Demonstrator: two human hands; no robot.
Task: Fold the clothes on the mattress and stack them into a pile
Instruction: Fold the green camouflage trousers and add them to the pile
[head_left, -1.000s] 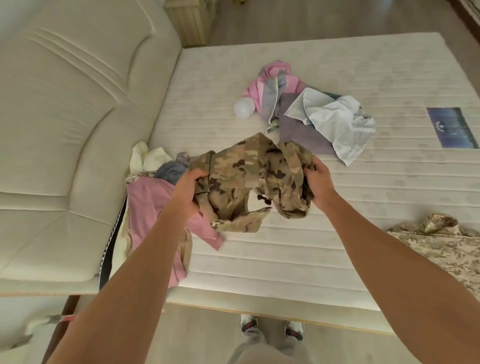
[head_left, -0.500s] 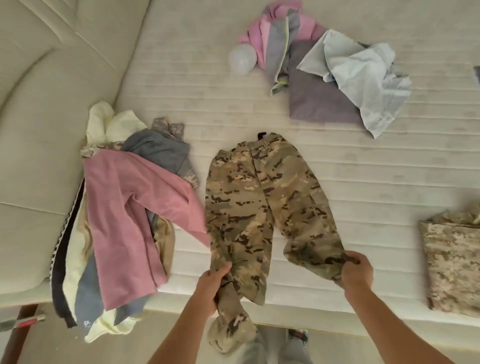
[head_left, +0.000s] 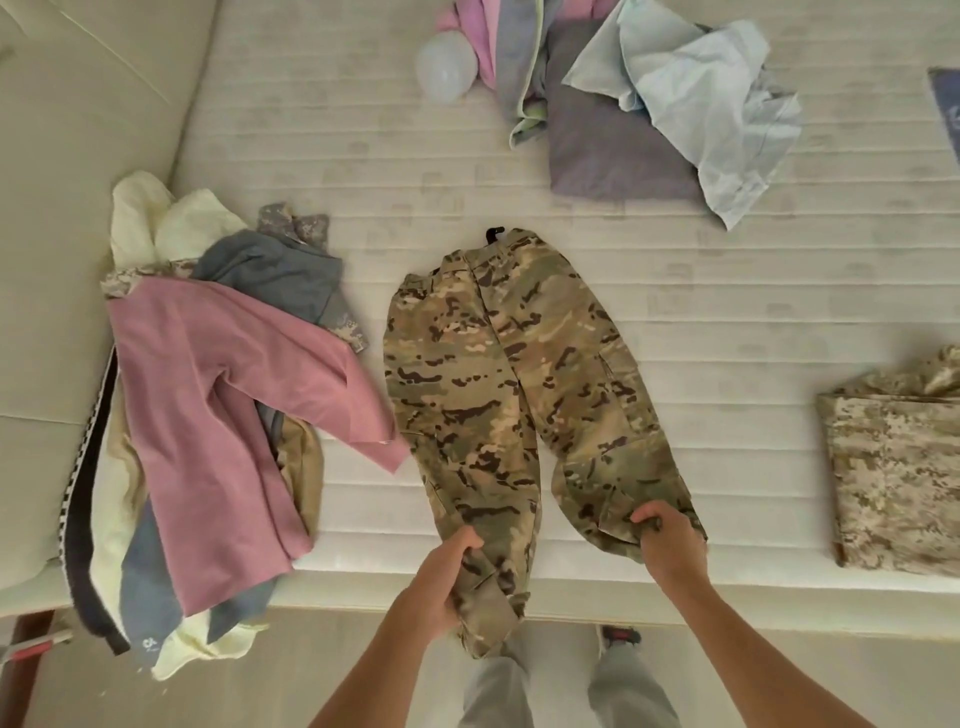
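Head view: camo trousers (head_left: 498, 384) lie flat on the mattress (head_left: 727, 312), waistband away from the person, legs toward the near edge. Left hand (head_left: 441, 587) is closed around the cuff end of the left leg, which hangs over the mattress edge. Right hand (head_left: 670, 545) is closed on the cuff of the right leg, bunching the fabric, still on the mattress. Left of the trousers: messy heap of clothes (head_left: 208, 415) with a pink top (head_left: 218, 415) uppermost, its sleeve tip touching the trousers; grey and pale yellow pieces below, part of the heap drooping off the edge. Right of the trousers, well apart: folded digital-camo garment (head_left: 898, 467). Beyond the waistband: loose bunch with a light blue shirt (head_left: 706, 114) over a purple-grey piece (head_left: 613, 150), and a white balloon (head_left: 447, 67) just beside it.
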